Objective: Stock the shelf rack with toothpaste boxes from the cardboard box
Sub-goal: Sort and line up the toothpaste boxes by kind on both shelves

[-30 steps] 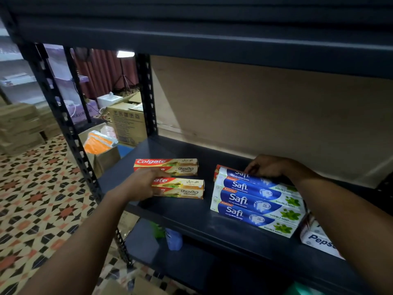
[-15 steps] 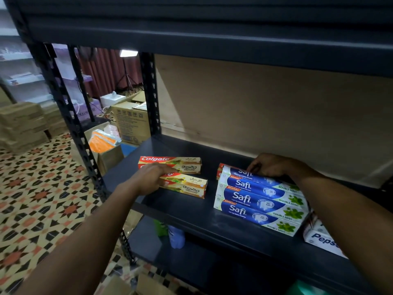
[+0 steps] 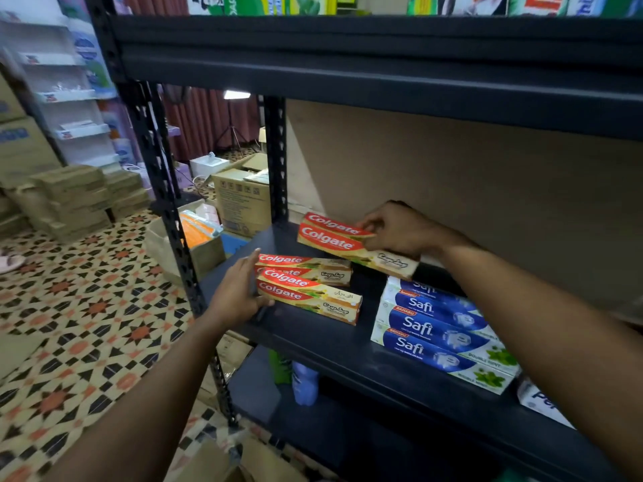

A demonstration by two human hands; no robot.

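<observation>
On the dark shelf (image 3: 323, 346) lies a small pile of red-and-cream Colgate boxes (image 3: 309, 290), near the left front. My left hand (image 3: 236, 297) clasps the pile's left ends, thumb on the front box. My right hand (image 3: 400, 231) holds two more Colgate boxes (image 3: 334, 238), one on the other, tilted, behind the pile at the back of the shelf. Whether they touch the shelf I cannot tell. Several blue-and-white Safi boxes (image 3: 438, 332) lie side by side to the right, under my right forearm.
A white Pepsodent box (image 3: 542, 405) pokes in at the right edge. The rack's front post (image 3: 167, 210) stands left of my left hand. Bottles (image 3: 304, 380) sit on the lower shelf. Brown cardboard flaps (image 3: 212, 460) show at the bottom. Cartons stand on the patterned floor at left.
My right hand left the Safi boxes and now holds two Colgate boxes at the back. More Colgate boxes are piled by my left hand. The camera has tilted up.
</observation>
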